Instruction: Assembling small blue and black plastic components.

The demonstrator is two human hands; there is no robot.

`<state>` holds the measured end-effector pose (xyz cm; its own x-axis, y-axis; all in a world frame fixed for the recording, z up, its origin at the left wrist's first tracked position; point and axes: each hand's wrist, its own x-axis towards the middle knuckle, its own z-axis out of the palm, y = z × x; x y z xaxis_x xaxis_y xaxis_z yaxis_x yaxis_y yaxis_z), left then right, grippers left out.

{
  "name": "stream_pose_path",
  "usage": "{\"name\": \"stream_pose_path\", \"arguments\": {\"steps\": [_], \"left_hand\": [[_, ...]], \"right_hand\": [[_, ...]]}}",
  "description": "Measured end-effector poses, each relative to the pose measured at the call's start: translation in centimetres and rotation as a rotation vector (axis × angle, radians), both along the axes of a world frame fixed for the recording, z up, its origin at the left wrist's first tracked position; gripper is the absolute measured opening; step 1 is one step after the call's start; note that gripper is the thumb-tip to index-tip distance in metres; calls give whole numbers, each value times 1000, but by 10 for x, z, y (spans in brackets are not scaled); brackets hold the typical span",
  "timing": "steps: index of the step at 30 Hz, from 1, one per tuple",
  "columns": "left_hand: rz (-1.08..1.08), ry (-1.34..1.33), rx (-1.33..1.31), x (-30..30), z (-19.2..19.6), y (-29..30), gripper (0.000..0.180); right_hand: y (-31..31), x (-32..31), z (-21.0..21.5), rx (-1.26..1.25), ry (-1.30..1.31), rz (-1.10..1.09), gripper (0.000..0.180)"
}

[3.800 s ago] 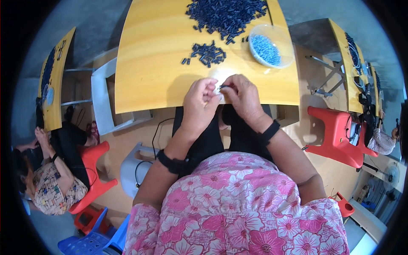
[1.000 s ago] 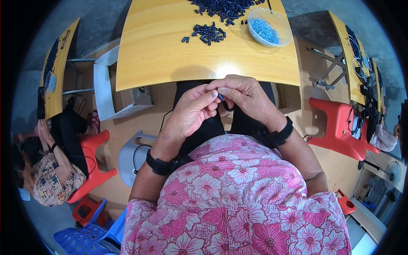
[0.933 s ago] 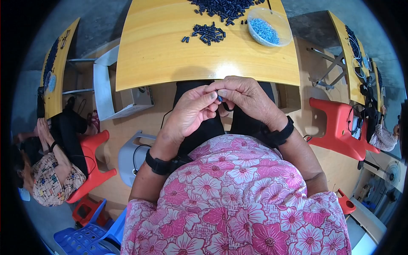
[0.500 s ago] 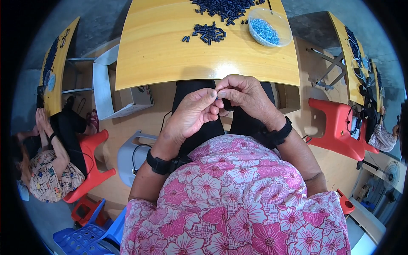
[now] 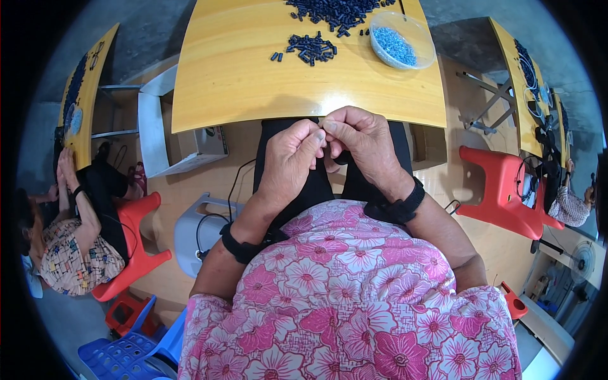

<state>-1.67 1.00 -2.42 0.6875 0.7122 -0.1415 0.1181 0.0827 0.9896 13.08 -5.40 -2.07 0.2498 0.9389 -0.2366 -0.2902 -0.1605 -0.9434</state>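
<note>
My left hand (image 5: 292, 156) and my right hand (image 5: 362, 140) meet over my lap, just off the front edge of the yellow table (image 5: 240, 88). Both are closed in a pinch, thumbs against forefingers, with the fingertips of one hand touching those of the other. Whatever lies between them is hidden by the fingers. Beyond, on the tabletop, is a small heap of short black cylindrical pieces (image 5: 311, 49), and behind it a larger pile of the same pieces (image 5: 342, 14). To the right stands a clear round bowl (image 5: 425, 62) holding tiny light-blue pieces (image 5: 394, 47).
An open cardboard box (image 5: 155, 130) sits on the floor left of the table. A grey stool (image 5: 190, 237) is near my left elbow, a red stool (image 5: 491, 190) to the right. Other people sit at tables on both sides, one on the left with hands together (image 5: 66, 168).
My left hand has turned over, its fingers curling in so the back now shows. My right hand has shifted slightly up and left. The heaps and the bowl stay put.
</note>
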Motion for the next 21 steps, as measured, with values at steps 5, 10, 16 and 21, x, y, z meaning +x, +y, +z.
{"name": "stream_pose_path", "arguments": {"steps": [5,10,16,21], "left_hand": [[-3,-96,-247,2,-3,2,29],[-10,-157,-309,3,-7,-1,29],[65,17,141,2,-3,5,23],[89,47,468,3,3,7,14]], "right_hand": [[1,-4,-1,20,83,-54,11],[2,-1,-4,-23,76,-41,14],[4,5,3,-71,69,-20,26],[2,12,-3,-50,-225,157,32]]}}
